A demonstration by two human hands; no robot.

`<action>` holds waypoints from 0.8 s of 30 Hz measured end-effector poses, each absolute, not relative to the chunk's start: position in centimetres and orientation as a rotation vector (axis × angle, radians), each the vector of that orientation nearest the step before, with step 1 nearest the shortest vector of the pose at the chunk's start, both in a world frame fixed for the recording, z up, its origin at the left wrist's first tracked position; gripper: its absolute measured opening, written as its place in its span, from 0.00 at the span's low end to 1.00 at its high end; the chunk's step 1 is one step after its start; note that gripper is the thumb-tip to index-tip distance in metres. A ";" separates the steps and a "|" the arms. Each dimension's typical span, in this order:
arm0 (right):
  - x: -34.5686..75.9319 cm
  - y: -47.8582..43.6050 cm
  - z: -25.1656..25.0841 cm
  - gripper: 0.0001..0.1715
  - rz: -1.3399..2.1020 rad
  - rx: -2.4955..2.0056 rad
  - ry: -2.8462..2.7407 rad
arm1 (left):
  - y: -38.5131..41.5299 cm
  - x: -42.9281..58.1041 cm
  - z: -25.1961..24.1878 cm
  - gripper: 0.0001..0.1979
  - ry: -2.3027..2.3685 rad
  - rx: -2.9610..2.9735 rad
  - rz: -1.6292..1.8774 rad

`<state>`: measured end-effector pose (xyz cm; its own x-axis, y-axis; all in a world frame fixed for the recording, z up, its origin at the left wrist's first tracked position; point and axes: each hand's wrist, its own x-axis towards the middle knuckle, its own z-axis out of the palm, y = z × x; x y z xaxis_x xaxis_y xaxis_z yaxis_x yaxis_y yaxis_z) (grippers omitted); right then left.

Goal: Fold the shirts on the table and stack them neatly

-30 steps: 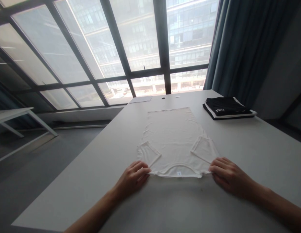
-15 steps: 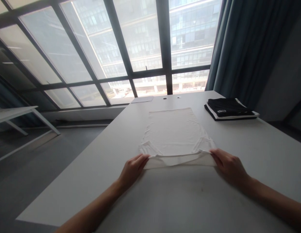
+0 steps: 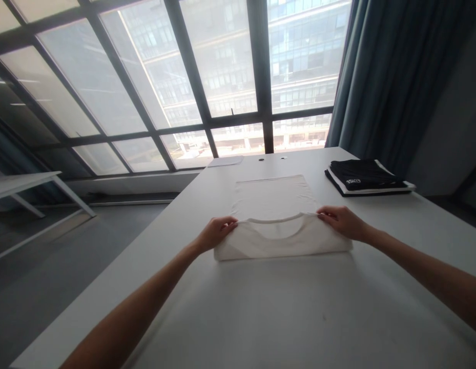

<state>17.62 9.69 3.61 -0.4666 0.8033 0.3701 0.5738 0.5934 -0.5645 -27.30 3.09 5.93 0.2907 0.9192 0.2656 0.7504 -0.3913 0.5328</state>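
Observation:
A white T-shirt (image 3: 276,205) lies lengthwise on the white table (image 3: 284,307), sleeves folded in. Its near, collar end is lifted and turned over toward the far hem, making a fold line near me. My left hand (image 3: 218,230) pinches the left shoulder corner of that raised edge. My right hand (image 3: 339,220) pinches the right shoulder corner. The collar sags in an arc between the two hands, above the middle of the shirt.
A folded stack of black and white clothes (image 3: 368,177) sits at the table's far right. Two small cable holes (image 3: 272,159) and a flat sheet (image 3: 226,161) lie near the far edge. Large windows stand behind, a blue curtain (image 3: 384,77) hangs at right, and another table (image 3: 26,184) is at left.
Both hands gripped the shirt's shoulder corners at the near edge, lifted them and carried them away from me over the shirt, so the near part is now doubled over.

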 end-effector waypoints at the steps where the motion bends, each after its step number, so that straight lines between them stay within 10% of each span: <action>1: 17.5 10.9 3.8 0.24 0.524 -1.086 -2.193 | 4.2 -27.6 6.1 0.22 1.509 2.246 0.773; 24: 15.5 24.1 0.5 0.16 0.572 -1.189 -2.213 | 18.2 -29.6 2.2 0.22 1.518 2.294 0.697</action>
